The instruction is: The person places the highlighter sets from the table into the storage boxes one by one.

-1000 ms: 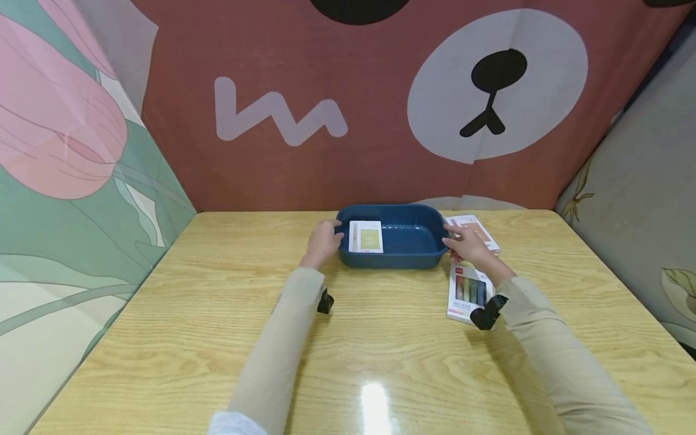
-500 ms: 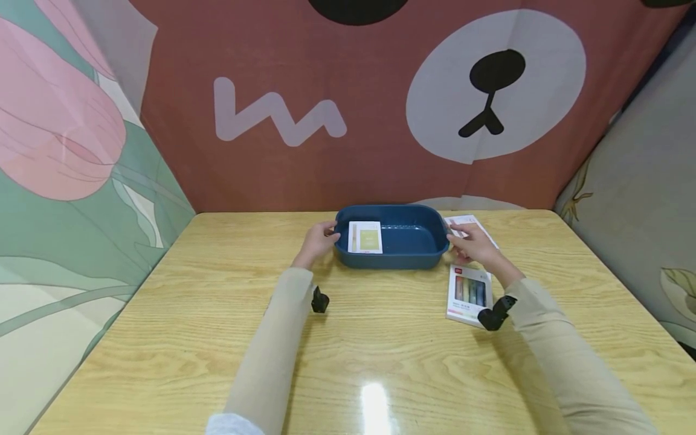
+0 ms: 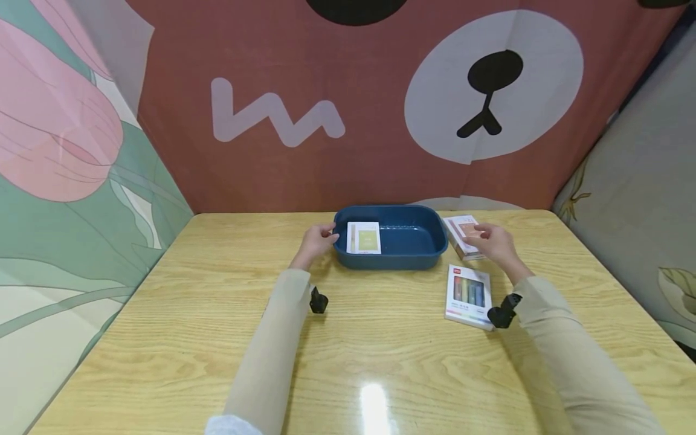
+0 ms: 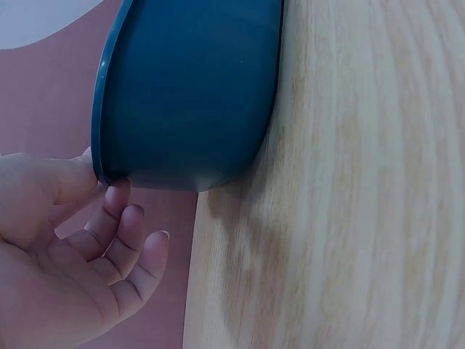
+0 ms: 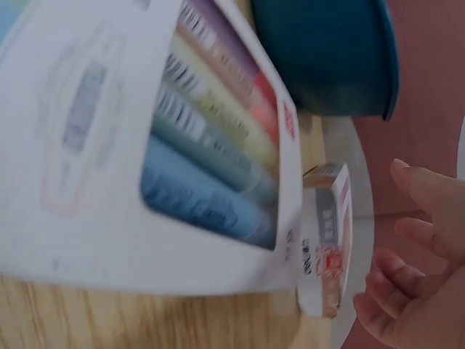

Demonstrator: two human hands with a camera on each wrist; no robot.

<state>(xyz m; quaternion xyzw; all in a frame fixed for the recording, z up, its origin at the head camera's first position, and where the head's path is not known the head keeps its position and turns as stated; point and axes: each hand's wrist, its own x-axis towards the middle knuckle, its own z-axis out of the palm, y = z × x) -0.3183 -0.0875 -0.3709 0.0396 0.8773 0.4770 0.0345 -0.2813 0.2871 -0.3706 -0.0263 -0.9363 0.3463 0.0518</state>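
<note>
My left hand (image 3: 315, 243) pinches the left end rim of a dark blue plastic basin (image 3: 388, 262), its thumb and index finger at the rim in the left wrist view (image 4: 185, 94). Inside the basin, at its left, lies a white box with a yellow-green panel (image 3: 363, 238). My right hand (image 3: 496, 244) hovers over a white box with an orange panel (image 3: 457, 226), just right of the basin. In the right wrist view its fingers (image 5: 396, 273) are loosely bent and apart from that box, holding nothing.
A white box of coloured markers (image 3: 469, 296) lies on the wooden table (image 3: 217, 350), in front of the orange-panelled box. Its window shows several thick coloured sticks. A reddish-brown cloth with a cartoon bear (image 3: 304, 175) hangs behind the table.
My right hand has let go of the basin's right end and moved right, over the orange-panelled box. My left hand stays at the left rim; the basin has barely shifted.
</note>
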